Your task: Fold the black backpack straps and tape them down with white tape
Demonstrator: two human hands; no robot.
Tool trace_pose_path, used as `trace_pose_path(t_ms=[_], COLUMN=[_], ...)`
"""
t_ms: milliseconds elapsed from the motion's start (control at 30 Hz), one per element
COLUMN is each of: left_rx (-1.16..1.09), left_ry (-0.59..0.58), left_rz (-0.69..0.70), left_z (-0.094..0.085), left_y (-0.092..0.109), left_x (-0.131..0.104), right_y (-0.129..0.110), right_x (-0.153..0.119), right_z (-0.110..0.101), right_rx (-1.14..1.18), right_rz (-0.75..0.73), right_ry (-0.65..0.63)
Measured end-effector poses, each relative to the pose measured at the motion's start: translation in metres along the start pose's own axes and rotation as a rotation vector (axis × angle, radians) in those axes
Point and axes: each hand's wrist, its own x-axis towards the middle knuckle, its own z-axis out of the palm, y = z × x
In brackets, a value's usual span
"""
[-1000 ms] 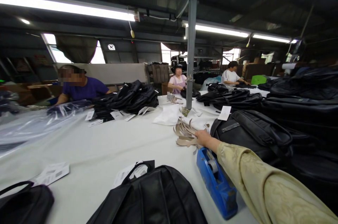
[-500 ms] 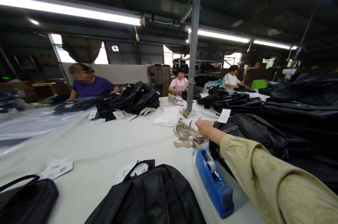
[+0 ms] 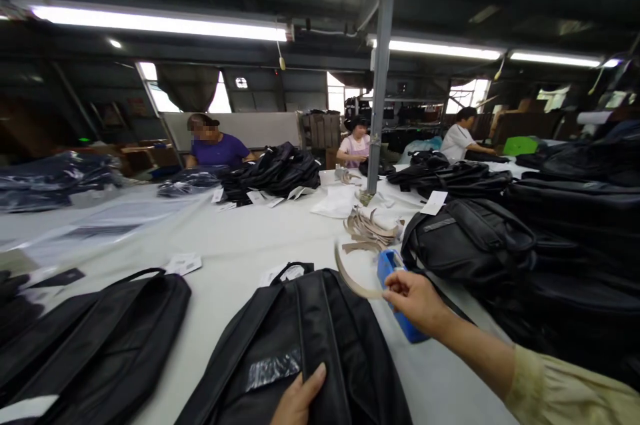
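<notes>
My right hand (image 3: 414,298) pinches one thin curved beige strip (image 3: 350,278) and holds it above a black backpack (image 3: 305,345) that lies flat in front of me. My left hand (image 3: 300,399) rests on the near end of that backpack, thumb up, next to a shiny clear patch. A loose pile of the same beige strips (image 3: 370,230) lies further back on the white table (image 3: 230,258). A blue tape dispenser (image 3: 395,291) sits just behind my right hand.
A second black bag (image 3: 95,338) lies at the left. Stacks of black backpacks (image 3: 550,231) fill the right side and another heap (image 3: 275,171) sits mid-table. White tags and paper (image 3: 333,201) lie around a grey post (image 3: 377,88). Three people work at the far side.
My right hand drew back from the strip pile toward me with one strip in it. My left hand came into view on the backpack. The view swung left and down.
</notes>
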Motion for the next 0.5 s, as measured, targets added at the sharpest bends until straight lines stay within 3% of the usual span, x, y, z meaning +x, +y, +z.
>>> trace_pose_path(t_ms=[100, 200, 333, 500], left_rx=[0.016, 0.036, 0.041, 0.047], left_ry=[-0.004, 0.012, 0.003, -0.018], left_rz=[-0.033, -0.029, -0.012, 0.005], left_z=[0.004, 0.007, 0.007, 0.003], left_y=[-0.003, -0.003, -0.003, -0.006], left_x=[-0.008, -0.013, -0.012, -0.013], right_y=[0.026, 0.027, -0.003, -0.033], right_x=[-0.05, -0.063, -0.033, 0.023], right_z=[0.004, -0.006, -0.01, 0.022], right_rx=[-0.082, -0.292, -0.334, -0.328], right_rz=[0.127, -0.006, -0.094, -0.178], right_ry=[-0.147, -0.208, -0.213, -0.253])
